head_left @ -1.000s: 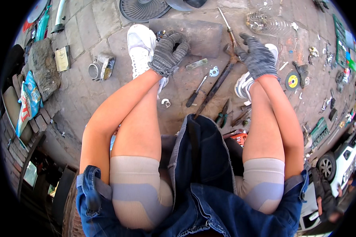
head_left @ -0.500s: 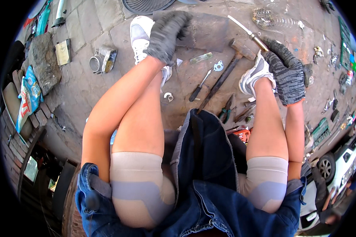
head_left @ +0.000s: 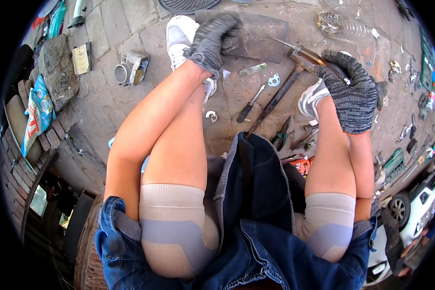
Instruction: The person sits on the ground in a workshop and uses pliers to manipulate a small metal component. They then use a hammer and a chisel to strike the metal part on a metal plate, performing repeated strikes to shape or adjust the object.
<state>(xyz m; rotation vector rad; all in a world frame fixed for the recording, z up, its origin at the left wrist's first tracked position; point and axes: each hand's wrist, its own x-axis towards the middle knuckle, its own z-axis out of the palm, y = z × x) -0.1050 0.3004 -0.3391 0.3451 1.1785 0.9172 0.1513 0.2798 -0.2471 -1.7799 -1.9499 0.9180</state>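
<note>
Grey-gloved, my left hand [head_left: 211, 42] hangs over the near-left edge of a flat dark plate [head_left: 263, 36], beside my left shoe; its fingers are blurred. At right, my right hand [head_left: 350, 94] in a grey knit glove is closed around a metal tube with a thin rod [head_left: 310, 51] sticking out leftward. The rod points over the plate's right side, above the head of a hammer [head_left: 280, 94]. Below the plate lie a small greenish strip [head_left: 253, 69], a screwdriver [head_left: 251, 104] and a light-blue gasket-like piece [head_left: 274, 80].
Pliers [head_left: 281, 133] lie near my denim garment. A metal ring-shaped part [head_left: 123, 73], a large stone [head_left: 58, 72] and a blue bag [head_left: 37, 113] are at left. A clear plastic bottle [head_left: 340, 25] lies far right. Scattered debris and a white car [head_left: 420, 203] are at right.
The rod in my right hand has turned: its pale length showed before, and now a thin dark rod and shiny tube show. The view has shifted slightly; my left hand remains by the plate.
</note>
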